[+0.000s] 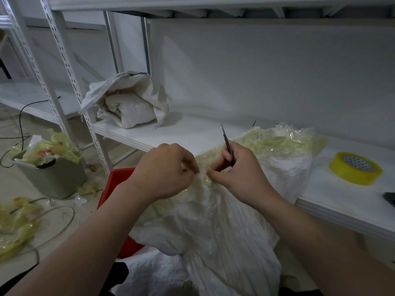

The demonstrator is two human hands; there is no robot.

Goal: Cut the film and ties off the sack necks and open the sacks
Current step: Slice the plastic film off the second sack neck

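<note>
A white woven sack (213,227) leans against the shelf edge in front of me, its neck wrapped in yellowish clear film (277,139). My left hand (164,169) pinches the film at the neck. Right beside it, my right hand (237,169) pinches the same film with its fingertips and also holds a thin dark blade (227,144) that points up and away. A second white sack (128,99) lies open on the shelf at the back left.
A yellow tape roll (355,168) sits on the white shelf (333,195) at the right. A grey bin (51,174) full of film scraps stands on the floor at the left, with more scraps (15,227) and cables nearby. A red crate (119,178) sits behind the sack.
</note>
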